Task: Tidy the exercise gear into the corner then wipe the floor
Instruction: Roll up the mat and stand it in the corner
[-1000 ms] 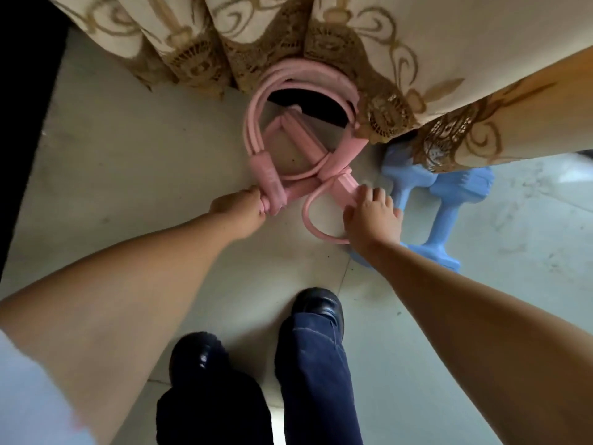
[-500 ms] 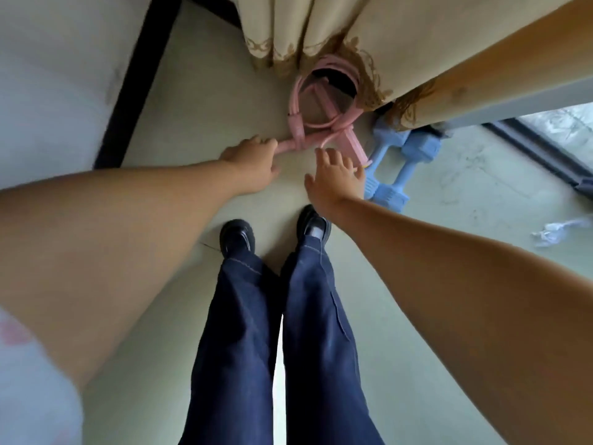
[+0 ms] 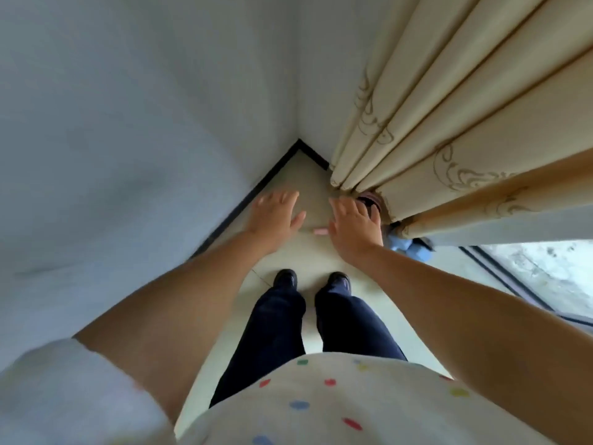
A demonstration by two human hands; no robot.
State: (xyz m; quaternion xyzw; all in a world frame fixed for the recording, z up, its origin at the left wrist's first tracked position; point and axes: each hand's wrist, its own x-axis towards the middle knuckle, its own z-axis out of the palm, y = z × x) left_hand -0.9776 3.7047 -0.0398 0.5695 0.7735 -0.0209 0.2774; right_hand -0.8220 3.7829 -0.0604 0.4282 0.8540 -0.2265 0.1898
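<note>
Both hands empty, fingers spread: left hand (image 3: 275,216) and right hand (image 3: 353,221) above the floor (image 3: 308,184). Pink resistance band (image 3: 369,200) tucked under the curtain (image 3: 449,155) hem by the corner, likely out of the way; mostly hidden, long axis unreadable. Blue dumbbell (image 3: 409,248) just beside.

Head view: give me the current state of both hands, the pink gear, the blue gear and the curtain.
left hand: open, empty
right hand: open, empty
pink resistance band: on floor, mostly hidden
blue dumbbells: on floor beside curtain, partly hidden
curtain: hanging, hem over the gear
</note>
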